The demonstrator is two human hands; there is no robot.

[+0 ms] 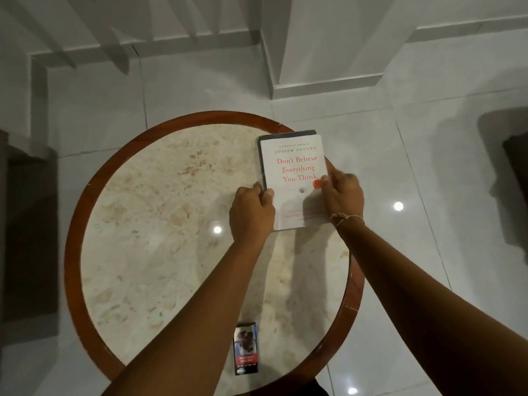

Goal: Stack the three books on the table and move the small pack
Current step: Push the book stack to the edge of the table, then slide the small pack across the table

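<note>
A white book with red title lettering (295, 167) lies on top of a darker book (260, 155) at the far right of the round table (160, 212); only the dark book's left and top edges show. Whether a third book lies under them I cannot tell. My left hand (251, 212) grips the stack's left edge near its lower corner. My right hand (341, 195) holds the right edge, thumb on the white cover. The small pack (246, 350) stands at the table's near edge, between my forearms.
The table has a pale marble top and a red-brown wooden rim (71, 224). The stack reaches the rim on the right. Dark furniture (25, 230) stands at the left, another dark piece (514, 167) at the right. White tiled floor and steps surround the table.
</note>
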